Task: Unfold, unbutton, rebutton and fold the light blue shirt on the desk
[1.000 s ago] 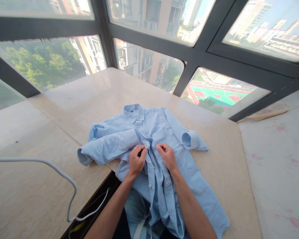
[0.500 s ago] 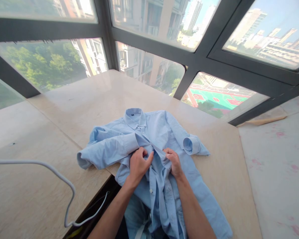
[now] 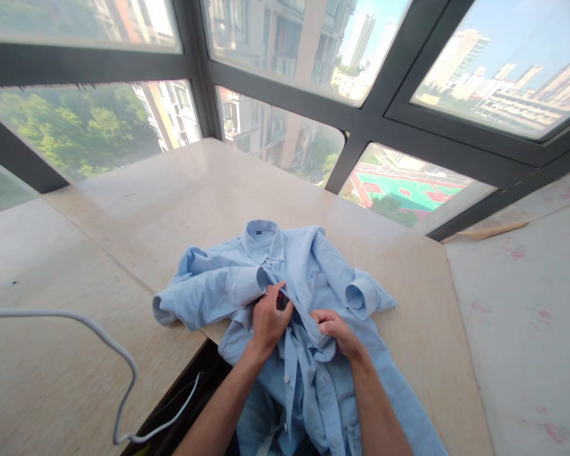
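Nearest me, the lower front of the light-blue shirt hangs over the counter edge toward my lap, a pale button showing on its left strip. My right hand is clamped on the buttonhole edge, thumb over the bunched cloth. My left hand is just beside it, apart from it, touching the opening, thumb and forefinger curled toward each other; my own fingers hide whether they pinch anything. A second ago both hands pinched at the front edges, further up the picture; since then my right has drawn its edge sideways, the collar has come a little closer, and a fold has risen at the right shoulder.

The shirt lies front up on the counter, collar pointing away toward the window corner, hem toward me; its long axis runs from my lap outward, leaning slightly left at the far end. One cuff is turned in by my left hand; the other cuff sits to the right, its round mouth facing me.

To the left, a white cable bends down into a dark gap. Beyond stand grey window frames, then trees and a green-and-red court.
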The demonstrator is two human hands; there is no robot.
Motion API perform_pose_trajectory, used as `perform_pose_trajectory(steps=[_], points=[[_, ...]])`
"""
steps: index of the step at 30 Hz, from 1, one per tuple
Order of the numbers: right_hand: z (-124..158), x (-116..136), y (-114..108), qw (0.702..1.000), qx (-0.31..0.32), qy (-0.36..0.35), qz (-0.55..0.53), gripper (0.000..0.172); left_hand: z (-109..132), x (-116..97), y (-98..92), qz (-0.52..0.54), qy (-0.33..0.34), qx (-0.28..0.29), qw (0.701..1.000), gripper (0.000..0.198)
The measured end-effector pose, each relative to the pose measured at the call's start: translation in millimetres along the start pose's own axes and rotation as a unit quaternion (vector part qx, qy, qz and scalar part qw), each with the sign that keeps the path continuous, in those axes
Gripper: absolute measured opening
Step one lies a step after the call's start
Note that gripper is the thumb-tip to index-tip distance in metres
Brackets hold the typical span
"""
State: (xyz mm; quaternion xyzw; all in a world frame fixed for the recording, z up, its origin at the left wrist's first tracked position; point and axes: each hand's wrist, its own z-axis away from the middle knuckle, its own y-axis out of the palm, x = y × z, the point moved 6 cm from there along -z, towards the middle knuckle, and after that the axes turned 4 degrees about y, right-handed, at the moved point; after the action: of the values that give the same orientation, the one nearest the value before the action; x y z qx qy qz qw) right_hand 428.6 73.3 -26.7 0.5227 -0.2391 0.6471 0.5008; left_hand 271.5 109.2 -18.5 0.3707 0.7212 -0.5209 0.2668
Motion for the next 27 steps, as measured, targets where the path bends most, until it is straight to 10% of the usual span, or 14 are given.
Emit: perform_pose_trajectory(steps=[7,12,16,21,27], points=[[0.3,8.3,-5.2,0.995,0.031,0.02,0.092,0.041,3.6,-0.7,2.5,0.08,-0.001,0.015,0.997,0.006],[1.2,34.1,-8.3,0.973,-0.146,-0.025,0.176,0.033,0.1,-6.9,2.3,0.061,0.053,0.029,0.996,0.015],[2.3,71.9,15.7,0.895,-0.263,-0.103,0.344,0.025,1.6,-5.5,4.0,0.032,0.062,0.029,0.997,0.013],[-21.3,75.6,39.3,0.807,-0.25,-0.12,0.522,0.007,2.7,-2.3,5.4,0.06,0.052,0.045,0.996,0.02],[-35.5,52.7,19.5,0.823,-0.216,-0.139,0.506,0.009,0.7,-2.3,7.8,0.02,0.045,0.063,0.997,0.016]])
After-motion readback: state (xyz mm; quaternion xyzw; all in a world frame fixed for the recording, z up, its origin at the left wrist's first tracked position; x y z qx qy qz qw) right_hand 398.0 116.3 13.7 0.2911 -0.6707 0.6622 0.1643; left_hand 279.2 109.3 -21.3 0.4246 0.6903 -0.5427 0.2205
